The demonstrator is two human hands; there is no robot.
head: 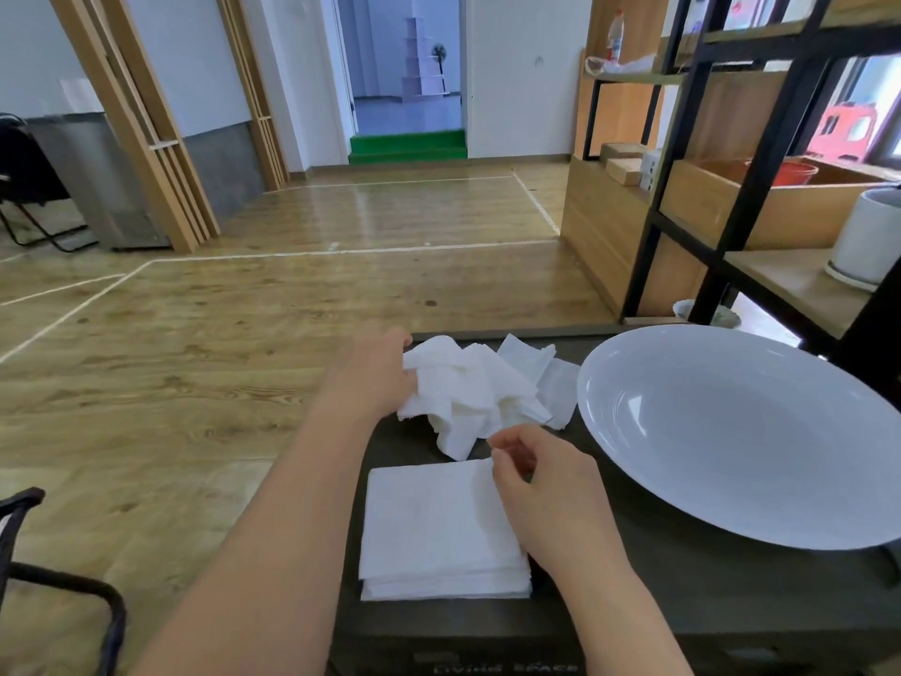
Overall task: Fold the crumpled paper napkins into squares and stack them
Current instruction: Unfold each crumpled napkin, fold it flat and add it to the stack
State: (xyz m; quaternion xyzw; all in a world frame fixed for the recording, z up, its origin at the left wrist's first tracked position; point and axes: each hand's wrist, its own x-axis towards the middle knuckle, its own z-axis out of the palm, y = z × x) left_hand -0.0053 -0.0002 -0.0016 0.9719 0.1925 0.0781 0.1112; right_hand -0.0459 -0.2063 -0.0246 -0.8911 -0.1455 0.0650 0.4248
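Left hand point(375, 373) fingers gripping crumpled napkins point(468, 392); right hand point(541, 490) (fingers curled, empty) beside stack point(439, 529) edge.

Wood-plank floor point(302, 285) marked with white lines; white walls point(517, 80); an open doorway point(407, 65) above green steps point(408, 146); black-framed wooden shelving point(731, 153) at right; slatted wooden partitions point(146, 139) at left; even daylight.

Left hand point(373, 378) on crumpled napkins point(468, 392), beside folded stack point(439, 529).
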